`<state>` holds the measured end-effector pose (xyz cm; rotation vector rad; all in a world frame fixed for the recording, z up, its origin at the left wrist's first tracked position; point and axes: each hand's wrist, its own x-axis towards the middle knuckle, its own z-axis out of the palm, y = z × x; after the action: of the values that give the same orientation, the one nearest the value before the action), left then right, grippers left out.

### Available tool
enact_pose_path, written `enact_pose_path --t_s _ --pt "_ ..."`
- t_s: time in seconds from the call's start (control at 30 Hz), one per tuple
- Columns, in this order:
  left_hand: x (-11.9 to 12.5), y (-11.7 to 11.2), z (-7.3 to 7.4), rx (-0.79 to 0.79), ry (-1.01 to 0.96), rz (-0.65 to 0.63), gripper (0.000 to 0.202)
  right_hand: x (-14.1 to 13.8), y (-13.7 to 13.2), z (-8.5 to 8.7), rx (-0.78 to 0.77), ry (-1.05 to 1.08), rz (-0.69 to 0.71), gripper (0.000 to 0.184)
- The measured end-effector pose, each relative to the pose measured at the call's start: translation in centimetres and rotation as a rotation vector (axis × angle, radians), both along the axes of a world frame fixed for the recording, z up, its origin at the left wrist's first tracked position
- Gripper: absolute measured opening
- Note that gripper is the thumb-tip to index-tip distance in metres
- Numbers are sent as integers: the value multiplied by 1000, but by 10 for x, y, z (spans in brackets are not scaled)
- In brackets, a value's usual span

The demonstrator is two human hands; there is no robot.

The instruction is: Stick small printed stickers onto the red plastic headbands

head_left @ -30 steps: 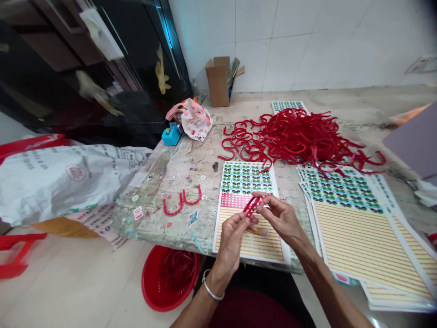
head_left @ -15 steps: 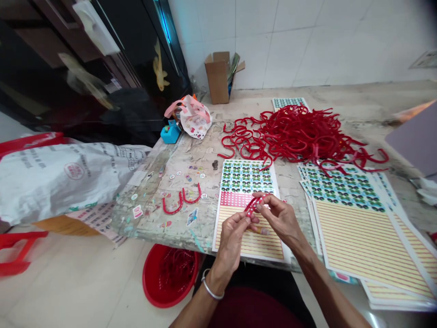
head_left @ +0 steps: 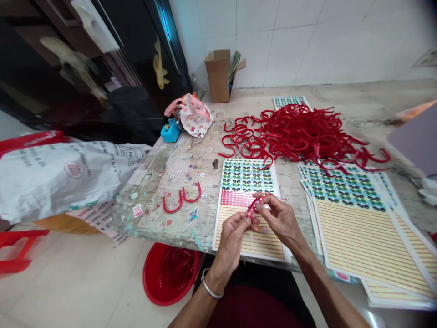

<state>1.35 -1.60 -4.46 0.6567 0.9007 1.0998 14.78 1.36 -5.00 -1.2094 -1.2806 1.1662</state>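
- Now, the bent red plastic piece point(head_left: 256, 203) sits between both hands, above the lower part of a printed sheet at about 12 o'clock from the person's lap, and a pink dotted band point(head_left: 253, 206) shows along its length.
- The left hand point(head_left: 232, 241), with a metal bangle point(head_left: 209, 290) at its wrist, has its grip clamped on the piece's lower end, thumb and fingers together.
- The right hand point(head_left: 282, 218) has its grip clamped higher on the same piece, fingertips pressed onto it.
- One printed sheet point(head_left: 247, 180) lies directly under the hands, with rows of green-and-black motifs, a pink dotted block point(head_left: 235, 198) and yellow striped rows point(head_left: 249, 241).
- A stack of matching sheets point(head_left: 355, 232) lies at 2 o'clock, its exact count hidden, and one more sheet point(head_left: 289, 101) shows past the heap.
- One tangled heap of red plastic pieces point(head_left: 300, 132), too many to count, lies at 1 o'clock on the worktop point(head_left: 150, 214).
- Two loose red U-shaped pieces point(head_left: 172, 207) lie at 10 o'clock among scattered small stickers point(head_left: 177, 174).
- One red basket point(head_left: 150, 278) holding red strands sits on the floor at 7 o'clock.
- One cardboard box point(head_left: 216, 77) stands against the wall at 12 o'clock.
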Motion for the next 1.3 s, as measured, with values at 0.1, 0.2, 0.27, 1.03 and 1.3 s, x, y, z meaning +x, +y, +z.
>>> enact_pose_path --t_s 0.1,0.2,0.27,1.03,1.3 --pt "0 1 0 -2 3 0 18 0 0 -1 3 -1 2 13" --pt "0 1 -2 -11 33 18 20 -2 -1 0 4 3 1 14" --pt "1 0 -5 -10 52 43 20 -3 -2 1 8 -8 7 15" --pt "4 -4 -14 -3 129 149 17 -10 -9 -15 217 -301 -207 11" --pt "5 -6 -15 36 117 158 19 -14 -8 -17 -58 -27 -176 19"
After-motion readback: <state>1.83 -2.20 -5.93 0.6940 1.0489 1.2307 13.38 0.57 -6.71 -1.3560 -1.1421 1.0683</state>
